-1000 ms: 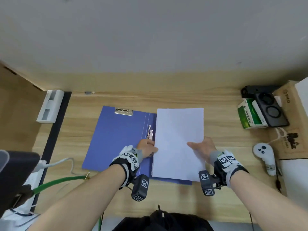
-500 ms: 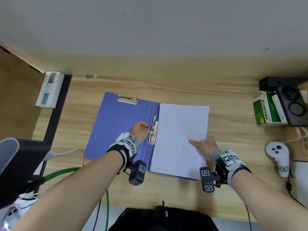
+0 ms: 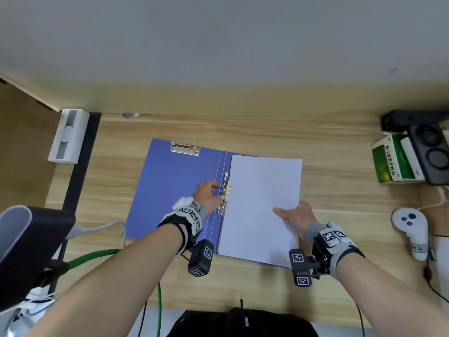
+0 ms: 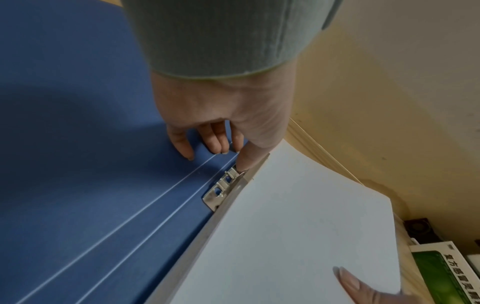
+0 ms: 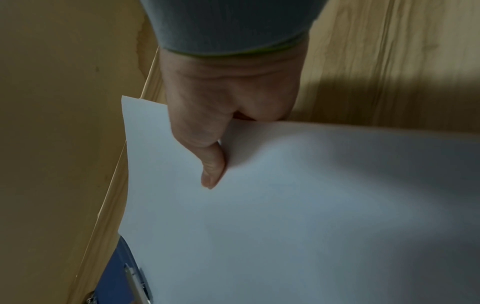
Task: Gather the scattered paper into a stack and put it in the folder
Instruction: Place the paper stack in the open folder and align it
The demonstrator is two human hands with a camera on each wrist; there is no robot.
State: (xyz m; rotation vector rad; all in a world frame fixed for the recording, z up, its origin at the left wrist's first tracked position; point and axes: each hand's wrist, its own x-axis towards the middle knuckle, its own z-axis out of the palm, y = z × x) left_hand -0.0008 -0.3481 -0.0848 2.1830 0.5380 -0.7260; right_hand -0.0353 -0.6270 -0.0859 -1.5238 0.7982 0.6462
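Note:
An open blue folder [image 3: 175, 190] lies flat on the wooden desk. A white paper stack [image 3: 262, 203] rests on its right half, with the left edge against the metal spine clip [image 3: 225, 193]. My left hand [image 3: 209, 190] is at that clip. In the left wrist view its thumb holds the clip's lever end [image 4: 233, 171] while the other fingertips [image 4: 187, 150] touch the blue folder [image 4: 78, 144]. My right hand [image 3: 294, 215] pinches the stack's right edge, thumb [image 5: 211, 170] on top of the paper [image 5: 285, 226] and the fingers hidden beneath.
A second clip [image 3: 185, 148] sits on the folder's top left edge. At the right stand a green box [image 3: 393, 159], a black device [image 3: 430, 154] and a white controller [image 3: 411, 229]. A white power block [image 3: 69, 136] and a green cable [image 3: 97, 256] are at the left.
My left hand has left the paper's left edge and moved onto the spine clip, which now shows beside the paper. The right hand keeps its hold on the stack.

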